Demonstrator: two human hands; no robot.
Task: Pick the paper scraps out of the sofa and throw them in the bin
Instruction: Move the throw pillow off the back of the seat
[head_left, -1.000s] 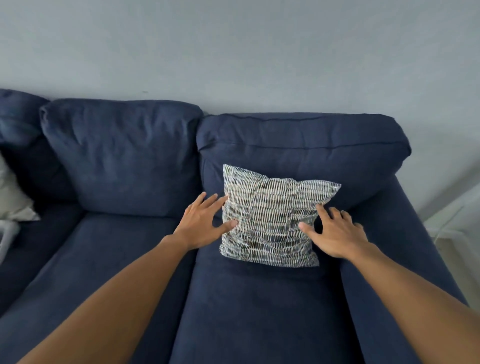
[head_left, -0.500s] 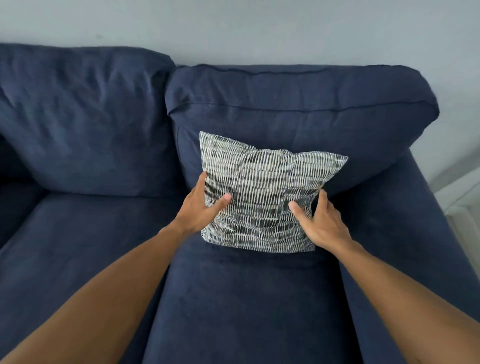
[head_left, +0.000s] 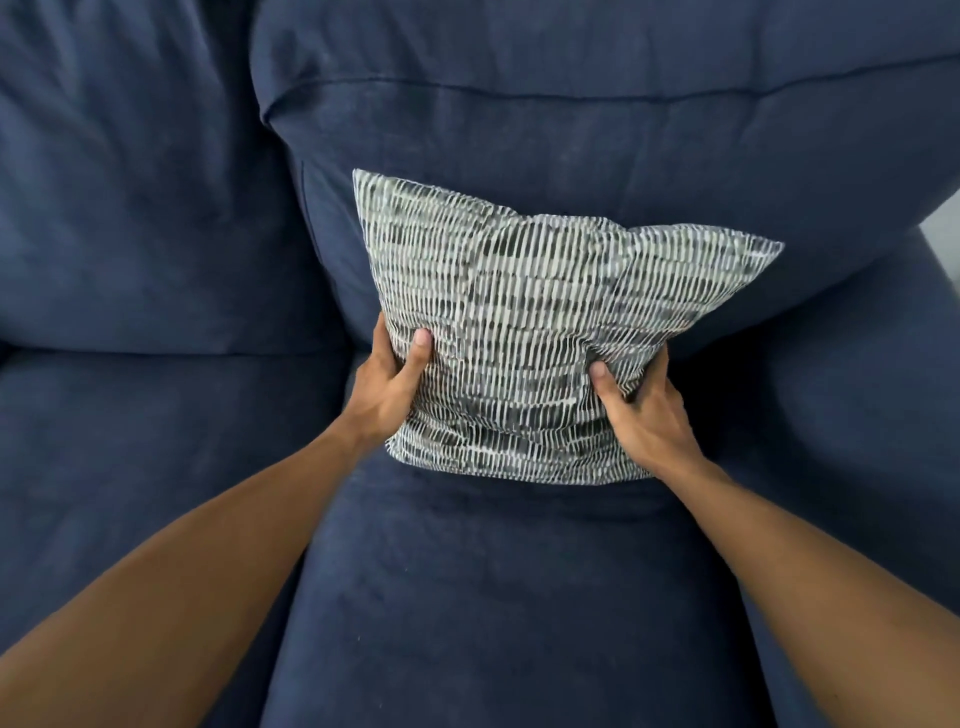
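A grey-and-white striped throw pillow leans against the right back cushion of a dark blue sofa. My left hand grips the pillow's lower left edge, thumb on the front and fingers behind. My right hand grips its lower right edge the same way. No paper scraps and no bin are in view; whatever lies behind the pillow is hidden.
The sofa's right back cushion and left back cushion fill the top of the view. The left seat cushion lies beside the one under the pillow. The right armrest runs along the right, with a strip of pale floor beyond.
Both hands went from resting open beside the pillow to closing on its lower edges. My head has moved closer and lower, so the wall has left the view.
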